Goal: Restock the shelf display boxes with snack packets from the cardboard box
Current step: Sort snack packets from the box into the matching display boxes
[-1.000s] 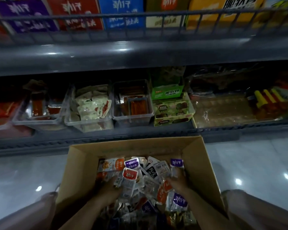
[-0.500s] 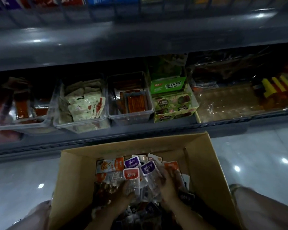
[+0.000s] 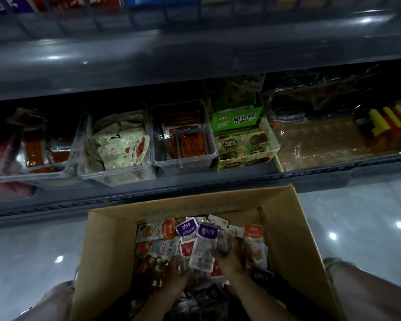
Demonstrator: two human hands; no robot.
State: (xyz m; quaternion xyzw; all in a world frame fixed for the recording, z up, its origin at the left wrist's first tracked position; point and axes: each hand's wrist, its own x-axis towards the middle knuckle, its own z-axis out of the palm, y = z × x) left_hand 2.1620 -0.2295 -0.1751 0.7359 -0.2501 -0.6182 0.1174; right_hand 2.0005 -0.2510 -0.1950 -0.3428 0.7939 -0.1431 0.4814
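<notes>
Within 1 second the left hand [image 3: 178,268] and right hand [image 3: 227,260] have drawn in from apart among the loose packets. They now clamp 1 upright bundle of snack packets [image 3: 204,249] between them, purple label foremost, inside the cardboard box [image 3: 287,230]. Gathering looks finished, and the bundle seems ready for the clear display boxes [image 3: 183,166] on the shelf beyond.

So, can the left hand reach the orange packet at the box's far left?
Probably yes: the orange packet lies uncovered on top, just ahead of the left hand, though that hand seems to be gripping a purple packet.
</notes>
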